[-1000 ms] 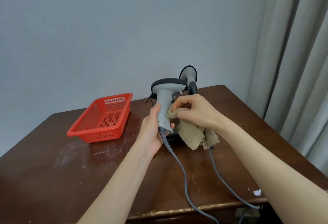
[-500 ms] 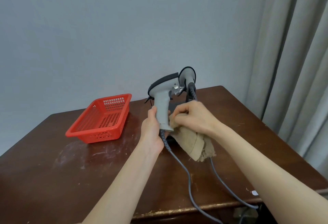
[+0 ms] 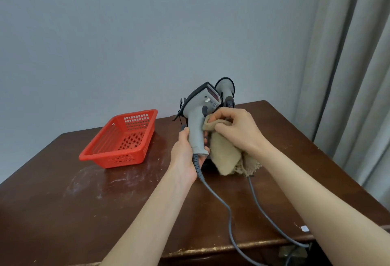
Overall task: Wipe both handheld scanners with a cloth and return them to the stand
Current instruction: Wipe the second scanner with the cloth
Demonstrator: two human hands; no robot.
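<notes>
At centre frame your left hand (image 3: 185, 156) is wrapped round the grip of the grey scanner (image 3: 198, 118), held upright above the table (image 3: 63, 202) — your right hand (image 3: 236, 130) pinches the tan cloth (image 3: 223, 154) against its handle. The second scanner (image 3: 225, 90) sits just behind, in the stand (image 3: 230, 103); a red basket (image 3: 122, 139) lies at left.

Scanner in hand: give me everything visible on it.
The held scanner is pistol-shaped, light grey plastic with a dark rim round the head and a reddish window. It is off the table, head tilted right. The left hand holds its lower grip; the right hand presses a tan cloth against the grip's front. A grey cable leaves its base.
</notes>
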